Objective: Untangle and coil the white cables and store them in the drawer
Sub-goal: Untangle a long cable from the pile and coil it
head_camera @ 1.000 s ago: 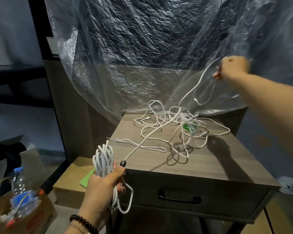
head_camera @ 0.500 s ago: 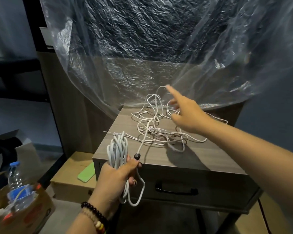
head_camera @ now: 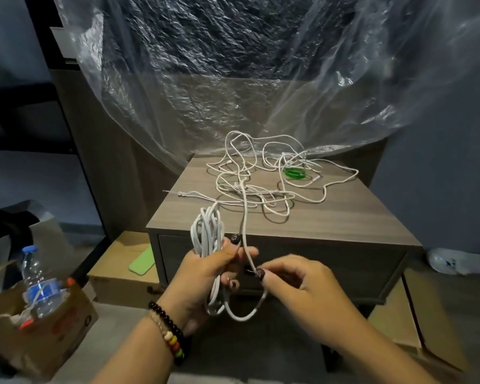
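Head view: hands, left (head_camera: 205, 275) gripping coil (head_camera: 208, 234); right (head_camera: 294, 284) pinching cable (head_camera: 245, 245); tangle on nightstand (head_camera: 330, 217).

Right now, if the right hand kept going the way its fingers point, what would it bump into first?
Probably the left hand gripping the coiled cable. The right hand points leftward, pinching the loose strand; depth is unclear.

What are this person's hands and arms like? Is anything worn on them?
Both forearms are bare, with no sleeves in view. The left hand and the right hand have dark, glossy painted nails. On the left wrist sit two bead bracelets: one of dark round beads, one of pale beads with a few coloured ones. No gloves, rings or watch show.
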Tool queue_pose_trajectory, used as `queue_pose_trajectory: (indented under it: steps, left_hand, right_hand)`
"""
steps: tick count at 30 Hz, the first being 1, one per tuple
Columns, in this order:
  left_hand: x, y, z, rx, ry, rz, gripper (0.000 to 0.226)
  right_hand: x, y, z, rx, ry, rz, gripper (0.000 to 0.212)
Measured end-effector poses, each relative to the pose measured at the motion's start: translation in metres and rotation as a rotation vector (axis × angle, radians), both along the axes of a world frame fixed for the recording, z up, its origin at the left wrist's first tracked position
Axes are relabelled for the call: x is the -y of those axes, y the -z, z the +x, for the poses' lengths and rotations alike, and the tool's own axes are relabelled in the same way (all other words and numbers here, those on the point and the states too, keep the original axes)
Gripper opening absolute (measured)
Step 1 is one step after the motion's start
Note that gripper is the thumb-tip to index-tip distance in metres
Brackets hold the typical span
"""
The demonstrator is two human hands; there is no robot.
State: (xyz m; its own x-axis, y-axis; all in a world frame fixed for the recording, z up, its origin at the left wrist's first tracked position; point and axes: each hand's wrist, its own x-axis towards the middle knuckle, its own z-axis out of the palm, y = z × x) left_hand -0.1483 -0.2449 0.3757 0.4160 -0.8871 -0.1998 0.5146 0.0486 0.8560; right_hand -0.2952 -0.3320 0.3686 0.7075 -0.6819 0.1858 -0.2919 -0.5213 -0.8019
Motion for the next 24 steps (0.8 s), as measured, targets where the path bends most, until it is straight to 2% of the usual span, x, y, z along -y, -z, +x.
queue_pose_trajectory:
  steps: [3,5,7,9,12,14,16,20,24]
  left_hand:
    - [-0.003,0.007,-0.006,-0.052,0.028,-0.007,0.038]
    - [-0.004,0.009,-0.007,-0.068,0.025,-0.040,0.028]
    - [-0.004,0.011,-0.008,-0.076,0.010,-0.052,0.027]
    - [-0.004,0.012,-0.007,-0.135,-0.012,-0.048,0.036]
    - [-0.006,0.011,-0.011,-0.204,0.051,-0.074,0.022]
    - [-0.007,0.009,-0.015,-0.159,0.135,-0.052,0.017]
    - [-0.007,0.009,-0.017,-0.083,0.177,0.005,0.020]
    - [-0.004,0.012,-0.021,0.091,0.121,0.122,0.029]
    - [-0.005,0.018,-0.028,0.334,0.185,0.177,0.028]
  right_hand:
    - [-0.003,0.007,-0.008,-0.135,-0.072,0.124,0.010]
    - [-0.004,0.007,-0.011,-0.152,-0.071,0.119,0.008]
    - [-0.002,0.007,-0.014,-0.066,-0.046,0.205,0.010]
    - [0.001,0.005,-0.017,0.089,-0.014,0.395,0.011]
    - [0.006,0.000,-0.023,0.304,0.002,0.681,0.014]
    - [0.011,-0.004,-0.027,0.382,-0.003,0.833,0.013]
    - [0.016,-0.006,-0.031,0.414,0.000,0.900,0.013]
    - [0.024,-0.009,-0.037,0.500,0.017,0.892,0.017]
    - [0.016,-0.008,-0.033,0.526,-0.107,0.880,0.013]
